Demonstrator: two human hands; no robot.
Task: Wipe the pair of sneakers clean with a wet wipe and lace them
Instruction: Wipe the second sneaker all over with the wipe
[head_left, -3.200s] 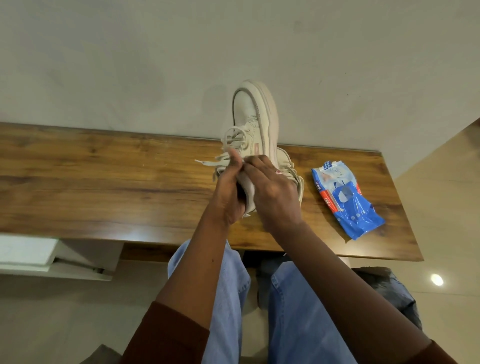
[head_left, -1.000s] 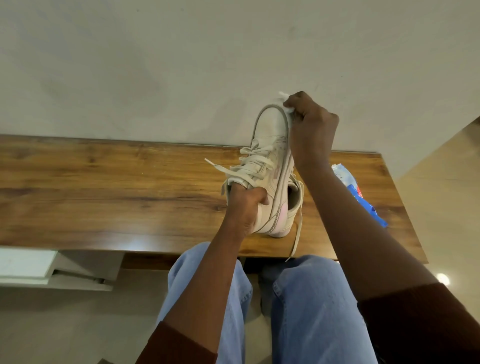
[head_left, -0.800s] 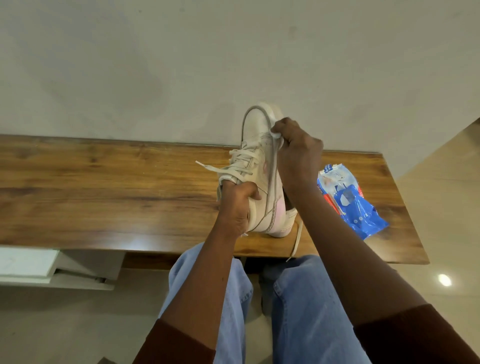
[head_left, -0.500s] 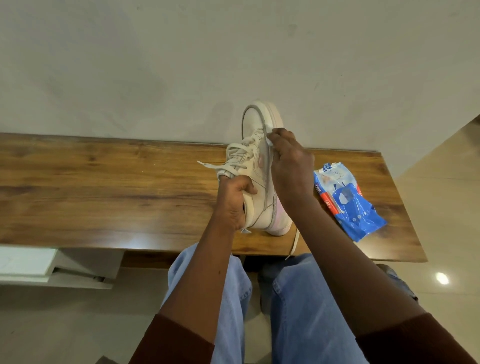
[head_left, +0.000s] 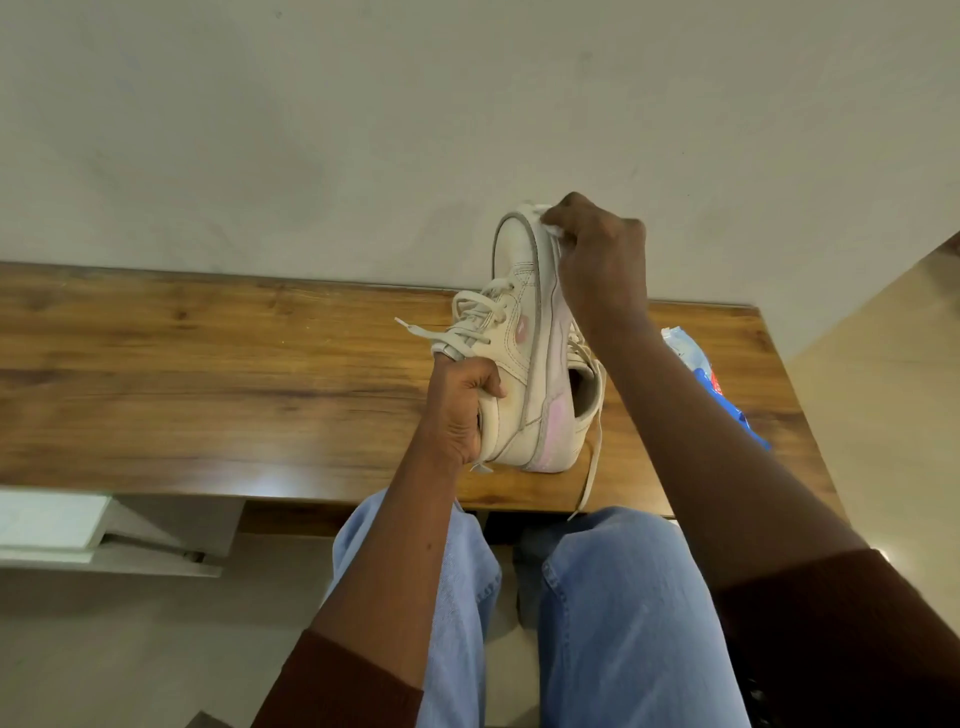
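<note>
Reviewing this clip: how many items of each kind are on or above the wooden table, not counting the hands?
White sneakers: 2, the held sneaker and the second sneaker lying behind it.
White wet wipe: 1, in the right hand.
Blue plastic wipes pack: 1.
Total: 4.

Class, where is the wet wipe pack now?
Head view: the wet wipe pack lies at the right end of the wooden table, right of the sneakers, partly behind the right forearm.

2 sneakers (head_left: 519, 364) (head_left: 586, 423), 2 hands (head_left: 460, 410) (head_left: 597, 254), 1 wet wipe (head_left: 552, 232), 1 wipe pack (head_left: 688, 356)
</note>
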